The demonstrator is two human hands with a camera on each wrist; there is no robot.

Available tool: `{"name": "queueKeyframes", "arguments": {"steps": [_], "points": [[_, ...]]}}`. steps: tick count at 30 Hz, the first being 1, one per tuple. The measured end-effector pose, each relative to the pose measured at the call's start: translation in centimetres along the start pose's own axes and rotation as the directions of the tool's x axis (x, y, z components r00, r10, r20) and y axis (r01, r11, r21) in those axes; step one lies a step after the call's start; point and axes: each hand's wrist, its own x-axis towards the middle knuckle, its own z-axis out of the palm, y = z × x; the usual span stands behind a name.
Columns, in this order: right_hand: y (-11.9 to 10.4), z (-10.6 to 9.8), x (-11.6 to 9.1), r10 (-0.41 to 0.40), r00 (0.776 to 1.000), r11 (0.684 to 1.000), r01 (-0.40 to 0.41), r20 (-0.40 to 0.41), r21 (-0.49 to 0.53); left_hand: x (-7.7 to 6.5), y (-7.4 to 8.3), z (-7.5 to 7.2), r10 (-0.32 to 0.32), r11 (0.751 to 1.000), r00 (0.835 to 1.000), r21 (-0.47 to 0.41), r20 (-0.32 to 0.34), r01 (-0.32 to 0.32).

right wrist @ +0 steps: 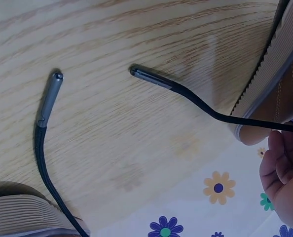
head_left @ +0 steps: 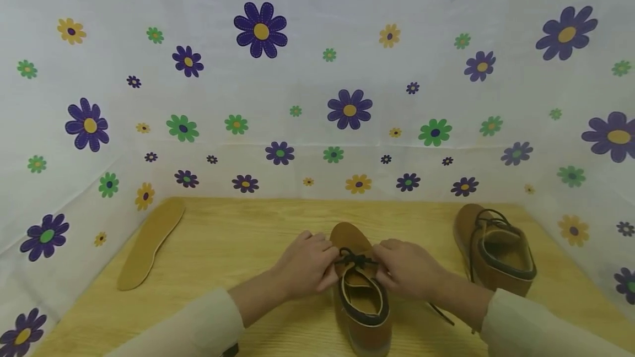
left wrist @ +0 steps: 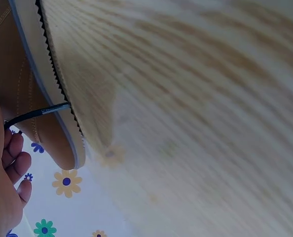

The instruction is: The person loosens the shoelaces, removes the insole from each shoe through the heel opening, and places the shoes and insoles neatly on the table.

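A brown lace-up shoe [head_left: 369, 340] stands in the middle of the table, toe pointing away. Its dark shoelace [head_left: 356, 259] is crossed in a knot or bow over the tongue; the exact form is too small to tell. My left hand [head_left: 305, 263] pinches the lace on the left side, fingers curled. On the opposite side my right hand [head_left: 409, 269] grips the lace likewise. A lace end [left wrist: 43, 111] hangs past the sole in the left wrist view. In the right wrist view another lace end [right wrist: 196, 98] with a metal tip trails from the right hand.
A second brown shoe [head_left: 468, 230] with dark laces stands at the right. A tan insole [head_left: 151, 247] lies at the left on the wood-grain table [head_left: 238, 225]. Flower-printed white cloth [head_left: 307, 81] encloses the back and sides. Part of a dark object [head_left: 230, 350] shows by the left sleeve.
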Motion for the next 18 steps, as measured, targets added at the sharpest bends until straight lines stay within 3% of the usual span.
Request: {"name": "queueKeyframes", "arguments": {"steps": [6, 18], "points": [[0.0, 0.0, 0.0, -0.021, 1.0, 0.999, 0.021, 0.007, -0.039, -0.9, -0.5, 0.3, 0.024, 1.0, 0.997, 0.003, -0.072, -0.024], [0.4, -0.4, -0.2, -0.033, 0.999, 0.998, 0.034, 0.035, -0.048, -1.6, -0.9, 0.1, 0.02, 1.0, 0.997, 0.003, -0.069, -0.02]]}}
